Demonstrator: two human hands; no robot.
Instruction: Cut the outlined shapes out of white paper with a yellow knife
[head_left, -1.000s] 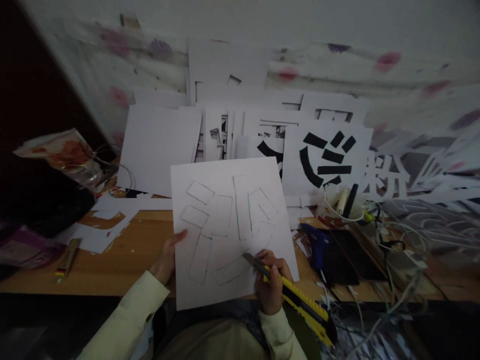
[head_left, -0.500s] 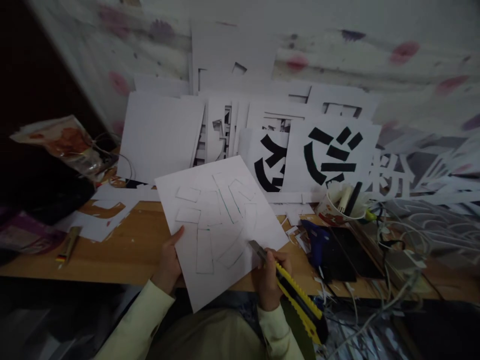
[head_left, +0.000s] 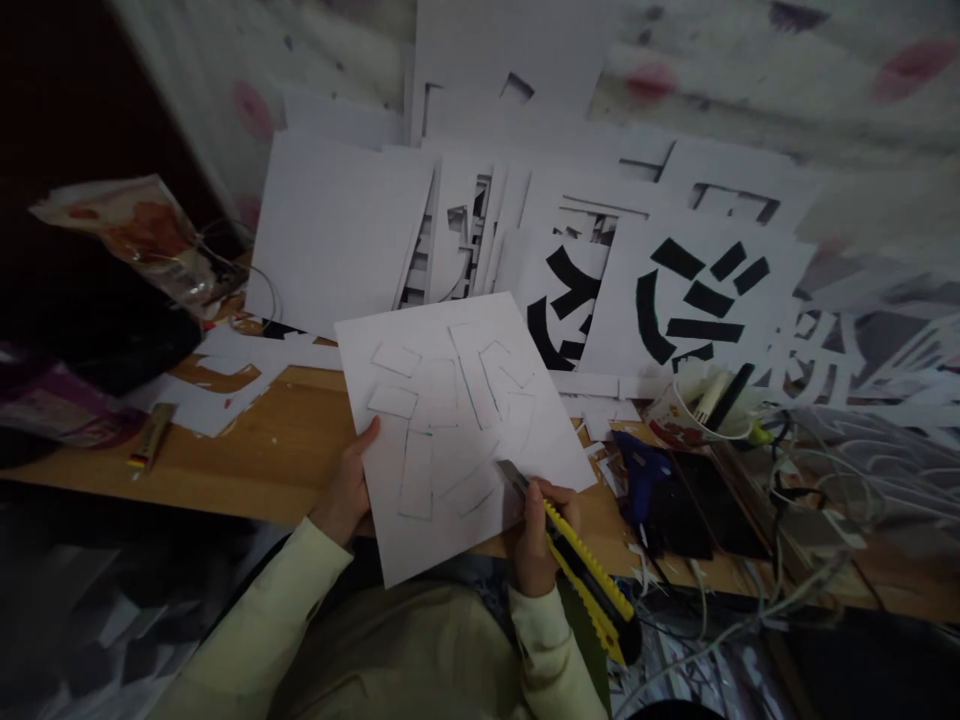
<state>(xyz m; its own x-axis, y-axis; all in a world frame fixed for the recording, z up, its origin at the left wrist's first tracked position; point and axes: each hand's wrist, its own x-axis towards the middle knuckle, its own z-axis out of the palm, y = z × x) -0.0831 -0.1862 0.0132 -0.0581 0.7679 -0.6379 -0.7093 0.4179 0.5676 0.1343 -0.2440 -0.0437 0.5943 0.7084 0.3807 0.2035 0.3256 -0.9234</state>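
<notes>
A white sheet [head_left: 457, 420] with outlined character strokes lies tilted on the wooden table [head_left: 277, 470], its lower edge hanging over the table's near side. My left hand [head_left: 349, 490] grips the sheet's left edge, thumb on top. My right hand [head_left: 536, 535] is closed around a yellow utility knife [head_left: 581, 565]. The knife's blade tip rests on the sheet near the lower right strokes.
Stacks of cut white stencil sheets [head_left: 675, 300] lean against the wall behind. A paper cup with pens [head_left: 701, 410], a blue glue gun [head_left: 637, 470], a dark pad and tangled cables [head_left: 795, 500] crowd the right. Paper scraps and a small glue tube [head_left: 150, 445] lie left.
My left hand has turned the sheet counter-clockwise and shifted it a little left. My right hand with the knife has stayed at the sheet's lower right. The camera has tilted down slightly.
</notes>
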